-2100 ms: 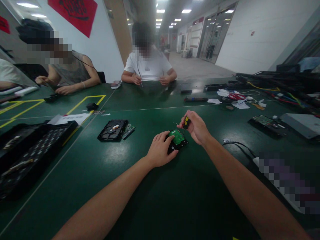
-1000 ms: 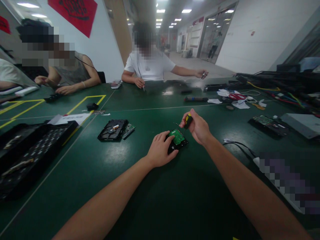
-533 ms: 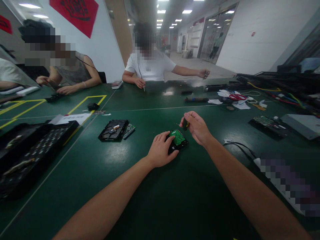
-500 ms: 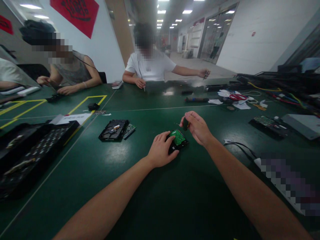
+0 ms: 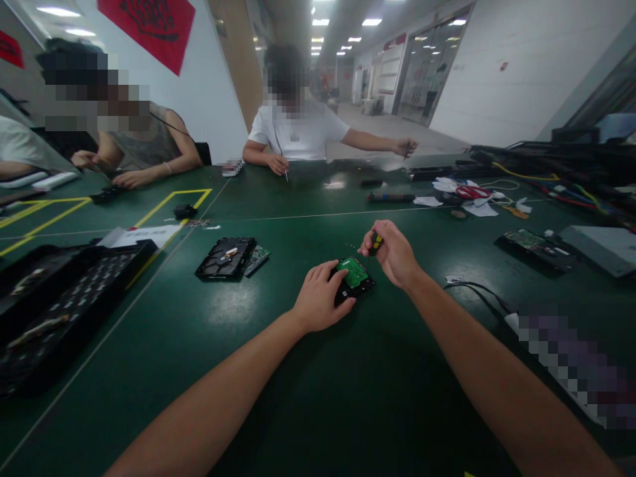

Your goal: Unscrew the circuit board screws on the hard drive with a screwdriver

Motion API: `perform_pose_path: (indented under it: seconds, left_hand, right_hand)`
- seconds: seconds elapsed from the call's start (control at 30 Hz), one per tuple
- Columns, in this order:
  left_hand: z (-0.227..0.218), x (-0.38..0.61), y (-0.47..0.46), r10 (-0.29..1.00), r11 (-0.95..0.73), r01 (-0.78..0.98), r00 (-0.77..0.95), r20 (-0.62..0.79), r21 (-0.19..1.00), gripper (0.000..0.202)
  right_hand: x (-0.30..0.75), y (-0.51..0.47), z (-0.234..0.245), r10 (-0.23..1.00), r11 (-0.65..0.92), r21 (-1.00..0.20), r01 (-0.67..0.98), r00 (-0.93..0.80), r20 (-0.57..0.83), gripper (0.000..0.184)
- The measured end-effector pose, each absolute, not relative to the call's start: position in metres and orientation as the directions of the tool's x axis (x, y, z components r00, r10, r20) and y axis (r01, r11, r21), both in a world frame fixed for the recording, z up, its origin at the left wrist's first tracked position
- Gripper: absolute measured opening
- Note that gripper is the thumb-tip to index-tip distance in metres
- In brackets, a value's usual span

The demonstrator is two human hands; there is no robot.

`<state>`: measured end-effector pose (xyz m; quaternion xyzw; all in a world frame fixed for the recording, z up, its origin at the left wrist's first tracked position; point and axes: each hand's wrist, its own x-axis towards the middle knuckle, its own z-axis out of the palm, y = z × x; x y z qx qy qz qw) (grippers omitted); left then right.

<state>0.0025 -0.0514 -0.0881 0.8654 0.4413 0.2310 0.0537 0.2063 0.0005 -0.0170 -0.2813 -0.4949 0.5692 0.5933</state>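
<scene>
A small black hard drive [image 5: 356, 285] with a green circuit board [image 5: 353, 270] on top lies on the green table [image 5: 278, 371]. My left hand [image 5: 318, 301] rests on its near left side, fingers curled over the edge, holding it down. My right hand [image 5: 392, 253] is closed round a yellow-and-black screwdriver [image 5: 376, 242], held upright just above the board's far right corner. The screwdriver's tip is too thin to make out.
A second black drive [image 5: 225, 258] with a loose board lies to the left. A black tray [image 5: 54, 291] fills the left edge. Another drive [image 5: 534, 245], cables [image 5: 472, 288], red scissors [image 5: 470, 192] and papers lie to the right. Two people sit across the table.
My right hand has turned the screwdriver between its fingers, so its yellow stripe shows, hides and shows again. The person opposite has stretched an arm out to the right. My left hand has stayed put.
</scene>
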Motion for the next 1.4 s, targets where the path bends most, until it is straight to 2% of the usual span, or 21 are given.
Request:
perform_pose_path:
  seconds: [0.33, 0.67, 0.77, 1.03, 1.3, 1.4]
  left_hand:
    - [-0.0885, 0.0035, -0.0514, 0.785, -0.607, 0.741, 0.505, 0.359, 0.287, 0.067]
    - [-0.0883, 0.0029, -0.0510, 0.787, -0.607, 0.732, 0.500, 0.361, 0.310, 0.066]
    - [-0.0873, 0.0030, -0.0514, 0.790, -0.604, 0.737, 0.502, 0.354, 0.304, 0.066]
    - [-0.0881, 0.0027, -0.0510, 0.792, -0.602, 0.733, 0.500, 0.349, 0.316, 0.066]
    - [-0.0871, 0.0029, -0.0517, 0.794, -0.600, 0.738, 0.501, 0.344, 0.310, 0.066]
    - [-0.0873, 0.0030, -0.0518, 0.796, -0.597, 0.740, 0.499, 0.344, 0.310, 0.066]
  right_hand:
    - [0.2090, -0.0043, -0.0134, 0.944, 0.209, -0.937, -0.280, -0.192, 0.268, 0.027]
    - [0.2062, -0.0009, -0.0142, 0.955, 0.163, -0.908, -0.386, -0.170, 0.243, 0.039]
    - [0.2048, -0.0019, -0.0149, 0.958, 0.143, -0.918, -0.369, -0.180, 0.221, 0.042]
    - [0.2065, -0.0023, -0.0118, 0.965, 0.149, -0.933, -0.326, -0.158, 0.209, 0.037]
    - [0.2059, -0.0019, -0.0101, 0.968, 0.115, -0.926, -0.359, -0.169, 0.186, 0.055]
    - [0.2043, -0.0024, -0.0114, 0.969, 0.121, -0.923, -0.365, -0.157, 0.189, 0.050]
